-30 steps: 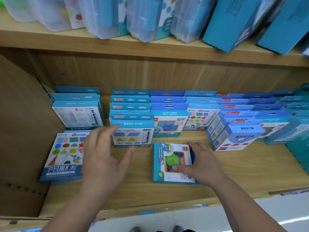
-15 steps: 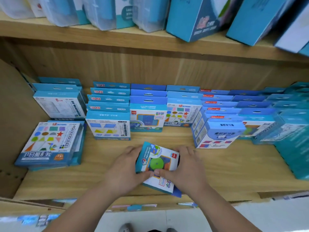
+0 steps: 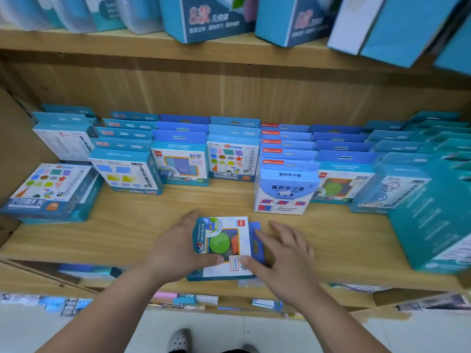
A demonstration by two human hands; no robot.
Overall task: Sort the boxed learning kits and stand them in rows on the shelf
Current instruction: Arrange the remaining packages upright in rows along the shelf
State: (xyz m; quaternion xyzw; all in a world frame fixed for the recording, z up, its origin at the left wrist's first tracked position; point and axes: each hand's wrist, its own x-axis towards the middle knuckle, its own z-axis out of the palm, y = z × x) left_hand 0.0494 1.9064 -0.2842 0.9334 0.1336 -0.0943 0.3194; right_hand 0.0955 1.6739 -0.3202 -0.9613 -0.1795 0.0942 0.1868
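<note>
Head view: my left hand [image 3: 175, 248] grips the loose kit [image 3: 224, 247], thumb curled over its printed front and fingers tucked behind its left edge; the kit sits at the front of the shelf [image 3: 127, 233], between my two hands, turned sideways so that its hang tab [image 3: 256, 240] points right. My right hand [image 3: 283, 256] lies nearly flat, fingers straight and spread beside the tab, thumb tip on the box's lower right corner; it pinches nothing, though the blur leaves me unsure whether those fingers touch the tab.

The same green disc and orange patch show on the matching row [image 3: 336, 186], back and to my right, just beside the pale-blue box row [image 3: 283, 189]; that, I judge, is where this one belongs. To do it well I should turn the kit tab-up with the front facing me, carry it clear of the pale-blue boxes, set its bottom edge square on the board, and press it back until it touches the box behind.
</note>
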